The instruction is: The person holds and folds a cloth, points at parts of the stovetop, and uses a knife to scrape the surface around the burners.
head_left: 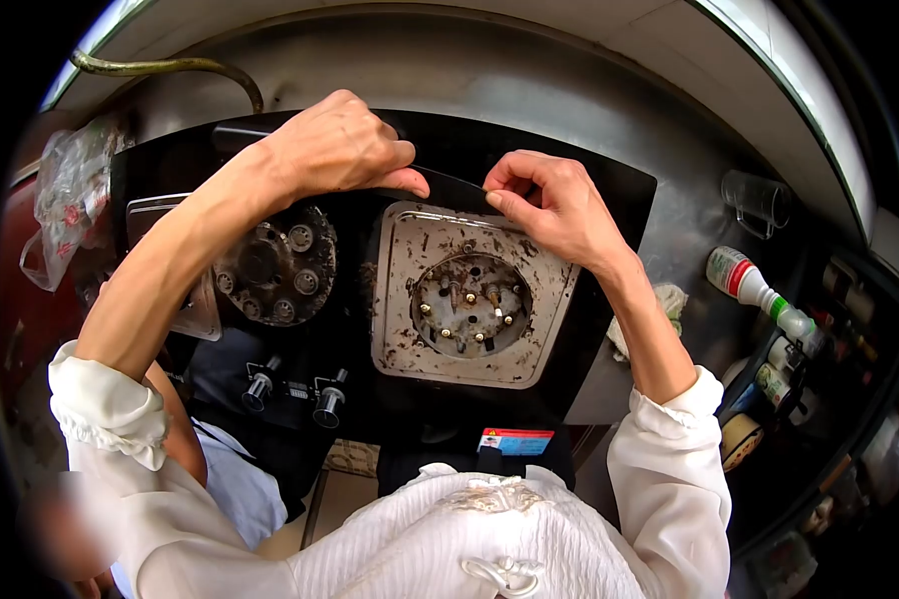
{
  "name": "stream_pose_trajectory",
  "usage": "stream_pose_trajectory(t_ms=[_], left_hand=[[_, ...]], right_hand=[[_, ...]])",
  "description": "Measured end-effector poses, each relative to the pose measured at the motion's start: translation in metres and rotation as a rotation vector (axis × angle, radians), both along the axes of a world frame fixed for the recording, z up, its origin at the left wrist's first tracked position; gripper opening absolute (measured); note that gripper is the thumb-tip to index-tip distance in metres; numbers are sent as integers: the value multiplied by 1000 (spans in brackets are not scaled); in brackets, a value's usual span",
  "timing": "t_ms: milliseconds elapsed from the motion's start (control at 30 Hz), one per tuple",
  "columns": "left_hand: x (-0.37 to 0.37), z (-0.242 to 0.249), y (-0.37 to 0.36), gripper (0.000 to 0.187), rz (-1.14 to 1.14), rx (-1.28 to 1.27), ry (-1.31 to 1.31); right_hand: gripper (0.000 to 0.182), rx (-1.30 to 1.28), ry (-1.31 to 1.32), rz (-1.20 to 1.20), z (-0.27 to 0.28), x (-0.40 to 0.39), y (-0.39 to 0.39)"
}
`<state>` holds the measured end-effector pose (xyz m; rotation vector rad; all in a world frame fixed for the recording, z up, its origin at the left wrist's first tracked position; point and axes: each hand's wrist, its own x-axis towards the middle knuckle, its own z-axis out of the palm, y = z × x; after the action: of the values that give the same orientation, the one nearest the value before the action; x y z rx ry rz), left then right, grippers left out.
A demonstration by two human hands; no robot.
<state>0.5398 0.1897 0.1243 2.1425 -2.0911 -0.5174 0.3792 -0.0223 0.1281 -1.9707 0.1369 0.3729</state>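
My left hand (342,148) is closed above the back of the black gas hob (559,369), its thumb pointing right. My right hand (561,205) pinches with thumb and forefinger near the back right corner of a square metal drip tray (395,344). A thin dark strip (454,178) runs between the fingers of both hands; what it is made of I cannot make out. The tray is stained with dark burnt flakes. In its round opening sits a burner base (469,304) with several brass-coloured studs.
A round burner head (260,260) sits left of the tray, above two control knobs (258,384). At the right are a glass mug (759,203), a white bottle (734,272) and a cloth (669,299). A plastic bag (75,190) hangs at the left. Another person is partly visible lower left.
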Motion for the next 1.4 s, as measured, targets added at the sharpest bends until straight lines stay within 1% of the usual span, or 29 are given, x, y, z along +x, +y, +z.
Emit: stream_pose_trajectory(t_ms=[100, 200, 267, 367, 433, 467, 567, 700, 767, 833, 1000, 1067, 1100, 1133, 1200, 1267, 1300, 1333, 1400], left_hand=[[-2, -1, 1, 58, -29, -62, -34], [-10, 3, 2, 58, -23, -24, -93], [-10, 2, 2, 59, -21, 0, -61], [-4, 3, -3, 60, -50, -3, 24], [-2, 6, -5, 59, -33, -4, 26], [-3, 6, -4, 59, -18, -1, 32], [-3, 5, -1, 58, 8, -15, 22], [-3, 6, 3, 58, -7, -1, -37], [-4, 5, 4, 58, -4, -3, -40], [-5, 3, 6, 58, 0, -3, -45], [0, 2, 5, 59, -39, 32, 30], [3, 4, 2, 60, -30, 76, 82], [3, 5, 2, 60, 6, 27, 102], [2, 5, 2, 60, 5, 30, 104], [1, 5, 2, 54, 14, -66, 45], [-1, 1, 2, 54, -5, -101, 50], [-1, 1, 2, 54, -18, -80, 49], [-2, 1, 2, 54, -32, -61, 47], [-1, 3, -1, 54, -42, -60, 36]], right_hand=[[13, -25, -58, 26, -2, -3, 1], [12, -66, -89, 45, -2, -5, 1], [12, -82, -87, 48, -1, -7, 1], [12, -44, -41, 69, -3, -7, -3], [12, 160, 10, -4, -9, -11, -4], [12, 161, 15, -7, -9, -12, -5], [13, 61, 17, -42, -9, -8, -2], [13, 21, 8, -21, -5, -6, 3], [12, -55, -44, -15, -6, -7, 7], [11, -76, -81, -9, -6, -9, 9], [11, -93, -146, 16, -9, -10, 9], [12, 8, -31, -15, -4, -7, 6], [12, 84, 31, -57, -4, -6, 3], [12, 162, 94, -100, -6, -5, 1], [11, 188, 68, -114, -9, -4, 1], [11, -2, 20, -29, -4, -3, 1], [11, -75, -90, 27, -6, -4, 3], [11, -78, -90, 28, -7, -6, 3], [12, 2, -62, 35, -6, -8, 0]])
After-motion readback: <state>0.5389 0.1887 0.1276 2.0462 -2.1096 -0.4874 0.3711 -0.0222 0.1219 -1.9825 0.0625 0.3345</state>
